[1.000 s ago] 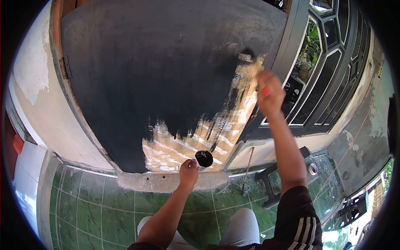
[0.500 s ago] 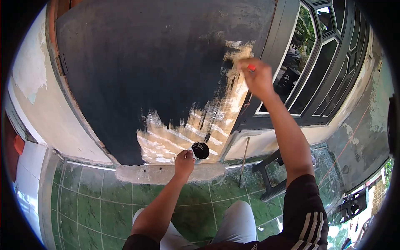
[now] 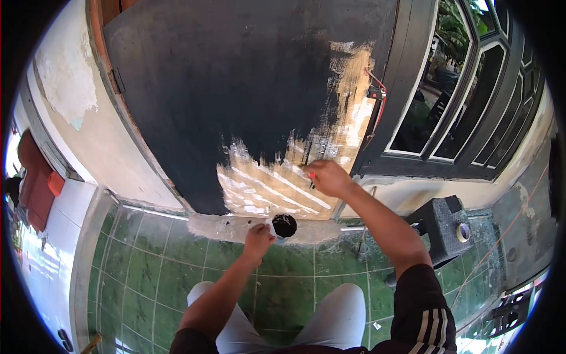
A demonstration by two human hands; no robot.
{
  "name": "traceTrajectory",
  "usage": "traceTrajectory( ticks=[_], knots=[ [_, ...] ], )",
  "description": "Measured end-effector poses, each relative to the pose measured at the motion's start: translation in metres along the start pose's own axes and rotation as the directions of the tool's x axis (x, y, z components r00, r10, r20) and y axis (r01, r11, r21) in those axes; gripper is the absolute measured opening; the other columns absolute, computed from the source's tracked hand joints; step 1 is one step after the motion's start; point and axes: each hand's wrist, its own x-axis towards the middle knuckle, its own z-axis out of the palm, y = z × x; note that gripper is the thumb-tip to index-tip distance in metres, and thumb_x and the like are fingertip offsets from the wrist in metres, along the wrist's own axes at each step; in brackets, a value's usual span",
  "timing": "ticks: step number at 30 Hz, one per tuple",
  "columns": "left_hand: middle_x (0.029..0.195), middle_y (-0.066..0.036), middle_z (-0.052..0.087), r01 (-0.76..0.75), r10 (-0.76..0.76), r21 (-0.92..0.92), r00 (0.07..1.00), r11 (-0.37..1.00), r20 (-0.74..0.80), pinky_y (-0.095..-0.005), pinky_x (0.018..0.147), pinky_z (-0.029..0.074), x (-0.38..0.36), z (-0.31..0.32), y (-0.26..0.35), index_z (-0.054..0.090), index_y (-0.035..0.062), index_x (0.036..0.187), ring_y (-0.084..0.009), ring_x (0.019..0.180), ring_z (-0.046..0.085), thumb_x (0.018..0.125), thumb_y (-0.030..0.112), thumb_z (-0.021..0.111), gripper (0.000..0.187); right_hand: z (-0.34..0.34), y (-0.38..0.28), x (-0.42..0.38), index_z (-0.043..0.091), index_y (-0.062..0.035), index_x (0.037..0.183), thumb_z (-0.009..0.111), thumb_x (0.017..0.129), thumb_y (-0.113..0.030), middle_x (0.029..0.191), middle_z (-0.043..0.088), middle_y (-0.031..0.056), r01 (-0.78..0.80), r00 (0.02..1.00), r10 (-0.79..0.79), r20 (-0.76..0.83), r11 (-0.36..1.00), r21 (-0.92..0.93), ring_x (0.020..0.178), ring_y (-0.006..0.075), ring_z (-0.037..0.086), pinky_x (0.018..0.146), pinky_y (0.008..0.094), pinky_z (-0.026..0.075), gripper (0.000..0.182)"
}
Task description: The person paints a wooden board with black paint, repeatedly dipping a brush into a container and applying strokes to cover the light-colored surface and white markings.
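while the left hand [image 3: 257, 238] pinched the small paint cup [image 3: 285, 225] by its rim — light, spill-prone — the right hand [image 3: 328, 177] closed round the brush [image 3: 311, 177] handle, low against the door [image 3: 247, 88].

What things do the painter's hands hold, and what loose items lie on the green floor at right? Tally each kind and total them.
Paintbrush in right hand: 1
Paint cup in left hand: 1
Black stool: 1
Tape roll: 1
Total: 4

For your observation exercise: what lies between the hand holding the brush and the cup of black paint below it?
In the head view, only bare unpainted door wood and the concrete sill lie between the right hand and the paint cup.
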Motion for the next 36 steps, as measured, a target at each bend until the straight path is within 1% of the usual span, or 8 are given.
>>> traceTrajectory(
  ticks=[4,9,16,21,24,29,33,36],
  knots=[
    [0.086,-0.009,0.063,0.090,-0.092,-0.035,0.994,0.995,-0.056,-0.0308,0.072,0.061,0.004,-0.005,-0.040,0.066,-0.0038,0.103,-0.0173,0.078,0.067,0.108,0.021,0.059,0.027,-0.070,0.012,0.072,0.077,-0.0048,0.103,0.066,0.089,0.003,0.106,0.077,0.0157,0.007,0.957,0.046,-0.285,0.983,0.182,0.098,0.0339,0.075,0.090,0.0418,0.062,0.019],
    [0.091,-0.010,0.061,0.165,-0.165,0.052,0.986,0.985,0.007,-0.0373,0.086,0.065,0.021,-0.009,-0.063,0.062,-0.0037,0.112,-0.0197,0.084,0.066,0.108,0.021,0.058,0.025,-0.134,-0.034,0.121,0.076,-0.0033,0.102,0.074,0.089,0.000,0.111,0.077,0.0140,0.072,0.619,-0.199,-0.760,0.978,-0.197,0.098,0.0322,0.075,0.085,0.0407,0.061,0.014],
    [0.091,-0.011,0.062,0.106,-0.126,0.119,0.977,0.987,0.175,-0.0343,0.082,0.064,0.059,-0.003,-0.082,0.065,-0.0026,0.102,-0.0193,0.083,0.066,0.108,0.021,0.057,0.026,0.045,-0.045,0.045,0.078,-0.0048,0.106,0.068,0.083,0.000,0.113,0.079,0.0104,-0.181,0.919,0.044,-0.391,0.930,-0.321,0.085,0.0240,0.076,0.079,0.0399,0.060,0.026],
    [0.088,-0.010,0.062,0.100,-0.136,0.150,0.958,0.984,0.253,-0.0329,0.079,0.063,0.067,-0.016,-0.093,0.064,-0.0020,0.096,-0.0187,0.078,0.066,0.107,0.020,0.057,0.026,0.015,-0.051,0.046,0.079,-0.0131,0.115,0.069,0.088,-0.003,0.117,0.078,0.0078,-0.208,0.978,0.203,-0.054,0.967,-0.144,0.098,0.0283,0.076,0.087,0.0419,0.061,0.030],
    [0.085,-0.010,0.063,0.090,-0.145,0.217,0.956,0.972,0.254,-0.0321,0.074,0.061,0.068,-0.026,-0.104,0.065,-0.0019,0.095,-0.0183,0.076,0.066,0.107,0.020,0.057,0.026,-0.091,-0.051,0.086,0.080,-0.0148,0.110,0.072,0.091,0.000,0.123,0.077,0.0098,-0.447,0.880,0.409,-0.243,0.886,-0.125,0.104,0.0291,0.076,0.093,0.0361,0.061,0.026],
    [0.080,-0.008,0.065,0.161,-0.215,0.215,0.942,0.963,0.256,-0.0314,0.066,0.057,0.064,-0.042,-0.115,0.066,-0.0010,0.094,-0.0170,0.072,0.066,0.107,0.020,0.058,0.026,-0.158,-0.050,0.105,0.078,-0.0076,0.111,0.073,0.090,0.000,0.114,0.078,0.0139,-0.354,0.616,0.017,-0.788,0.899,-0.258,0.100,0.0349,0.076,0.085,0.0395,0.061,0.023],
    [0.078,-0.008,0.066,0.109,-0.192,0.303,0.946,0.947,0.261,-0.0315,0.065,0.055,0.081,-0.038,-0.126,0.066,-0.0008,0.095,-0.0163,0.069,0.066,0.107,0.021,0.059,0.026,-0.063,-0.028,0.040,0.079,-0.0131,0.118,0.074,0.079,0.000,0.089,0.077,0.0129,-0.330,0.814,0.000,-0.581,0.823,-0.463,0.066,0.0326,0.068,0.064,0.0452,0.056,0.041],
    [0.078,-0.008,0.066,0.088,-0.192,0.345,0.941,0.935,0.280,-0.0315,0.063,0.055,0.099,-0.036,-0.152,0.066,-0.0009,0.094,-0.0159,0.069,0.066,0.107,0.022,0.060,0.027,0.049,-0.035,-0.038,0.078,-0.0164,0.116,0.067,0.084,-0.002,0.102,0.078,0.0106,-0.490,0.867,0.423,-0.263,0.816,-0.305,0.077,0.0297,0.074,0.071,0.0428,0.060,0.037]
  ],
)
